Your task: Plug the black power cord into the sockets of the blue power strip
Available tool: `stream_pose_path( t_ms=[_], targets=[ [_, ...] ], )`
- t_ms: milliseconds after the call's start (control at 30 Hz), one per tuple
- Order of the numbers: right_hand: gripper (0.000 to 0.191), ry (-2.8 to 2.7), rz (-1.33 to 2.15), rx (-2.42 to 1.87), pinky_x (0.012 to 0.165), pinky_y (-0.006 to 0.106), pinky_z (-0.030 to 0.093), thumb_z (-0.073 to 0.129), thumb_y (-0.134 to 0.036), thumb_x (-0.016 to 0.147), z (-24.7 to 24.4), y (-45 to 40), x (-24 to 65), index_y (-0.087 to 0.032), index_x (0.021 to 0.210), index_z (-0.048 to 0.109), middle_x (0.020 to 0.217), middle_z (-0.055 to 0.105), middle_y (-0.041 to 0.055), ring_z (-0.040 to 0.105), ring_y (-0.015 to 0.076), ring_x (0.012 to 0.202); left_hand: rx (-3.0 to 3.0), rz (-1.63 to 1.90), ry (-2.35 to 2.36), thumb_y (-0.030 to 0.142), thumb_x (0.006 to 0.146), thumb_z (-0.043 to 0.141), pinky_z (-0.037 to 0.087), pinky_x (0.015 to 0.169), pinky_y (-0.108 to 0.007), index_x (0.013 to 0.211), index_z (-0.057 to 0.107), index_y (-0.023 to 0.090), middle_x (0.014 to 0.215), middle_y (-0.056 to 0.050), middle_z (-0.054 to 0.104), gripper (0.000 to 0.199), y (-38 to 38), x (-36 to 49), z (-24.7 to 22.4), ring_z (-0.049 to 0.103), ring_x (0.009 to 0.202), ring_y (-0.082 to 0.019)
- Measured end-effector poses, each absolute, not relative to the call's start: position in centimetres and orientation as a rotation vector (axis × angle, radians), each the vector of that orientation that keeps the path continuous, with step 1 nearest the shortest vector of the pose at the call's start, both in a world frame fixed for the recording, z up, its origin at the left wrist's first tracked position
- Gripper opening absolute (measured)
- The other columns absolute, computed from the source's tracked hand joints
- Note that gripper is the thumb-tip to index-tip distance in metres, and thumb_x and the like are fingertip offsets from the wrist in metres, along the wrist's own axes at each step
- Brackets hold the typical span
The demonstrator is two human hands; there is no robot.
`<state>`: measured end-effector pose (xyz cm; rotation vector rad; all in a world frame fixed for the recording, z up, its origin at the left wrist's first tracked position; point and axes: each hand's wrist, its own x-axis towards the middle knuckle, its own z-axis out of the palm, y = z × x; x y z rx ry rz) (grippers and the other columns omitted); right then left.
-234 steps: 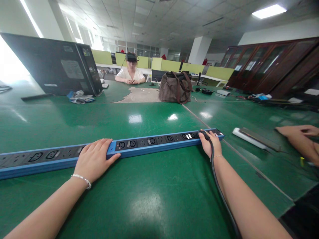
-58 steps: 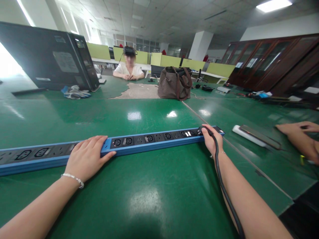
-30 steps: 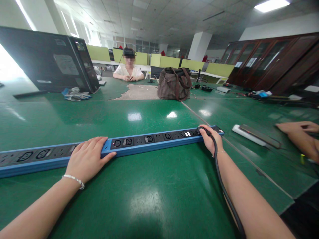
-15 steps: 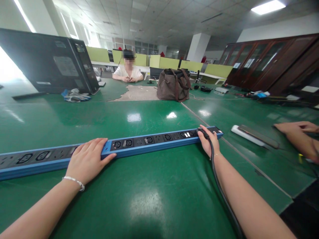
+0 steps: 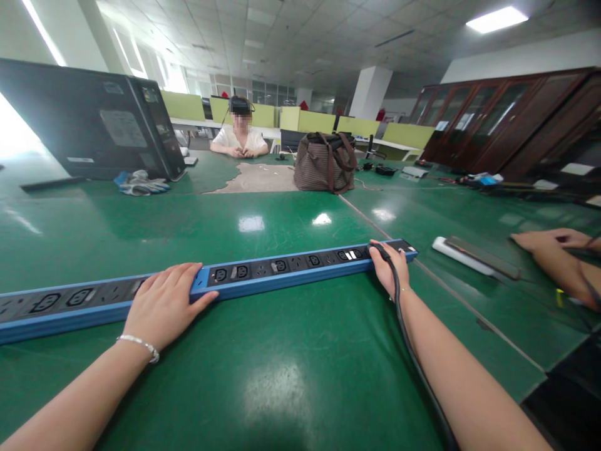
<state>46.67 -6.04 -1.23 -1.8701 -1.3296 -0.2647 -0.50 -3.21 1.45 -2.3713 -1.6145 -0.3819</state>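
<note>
Slightly turned since earlier, the right hand [image 5: 385, 273] clamps a black plug [image 5: 382, 252] near the right edge of a long blue socket strip [image 5: 270, 272], clasped by the left hand [image 5: 163, 304].

Long power strip [image 5: 263, 269], blue housing, black socket face up, mixed outlet shapes, blue divider partway, two small white labels near its right end, lies flat on green table [image 5: 282, 338], slightly slanted, left end out of frame. Black plug [image 5: 381, 250] sits at power strip's face near its right end, just right of the labels; seating depth hidden. Black cable [image 5: 402, 326] curves from plug toward the near side of power strip.
</note>
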Motion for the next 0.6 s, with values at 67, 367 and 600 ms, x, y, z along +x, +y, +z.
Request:
stream_pose_path(
  t_ms=[67, 367, 600],
  targets=[
    [0.038, -1.319, -0.260, -1.862, 0.106, 0.057, 0.021, 0.043, -0.046, 0.082, -1.1, -6.1, 46.6, -0.024, 0.100, 0.068, 0.107, 0.069, 0.0074, 0.056, 0.0263, 0.112, -2.374, -0.380, -1.619, 0.060, 0.083, 0.034, 0.035, 0.098, -0.047, 0.127, 0.047, 0.014, 0.125, -0.017, 0.057, 0.065, -3.2, -0.5, 1.5, 0.051, 0.116, -0.032],
    [0.043, -0.960, -0.127, -1.469, 0.090, 0.047, 0.046, 0.047, -0.049, 0.081, -0.5, -5.8, 47.1, -0.017, 0.098, 0.069, 0.095, 0.071, 0.0091, 0.065, 0.0247, 0.092, -2.380, -0.405, -1.602, 0.060, 0.083, 0.035, 0.034, 0.098, -0.046, 0.127, 0.047, 0.012, 0.125, -0.017, 0.057, 0.066, -3.2, -0.5, 1.3, 0.051, 0.115, -0.032],
    [0.039, -0.987, -0.010, -1.411, 0.092, 0.042, 0.047, 0.054, -0.047, 0.079, 0.0, -5.8, 44.8, -0.015, 0.096, 0.070, 0.098, 0.071, 0.0096, 0.064, 0.0239, 0.097, -2.380, -0.394, -1.581, 0.060, 0.084, 0.034, 0.034, 0.097, -0.046, 0.127, 0.047, 0.012, 0.125, -0.017, 0.057, 0.066, -3.2, -0.5, 1.3, 0.051, 0.115, -0.032]
  ],
)
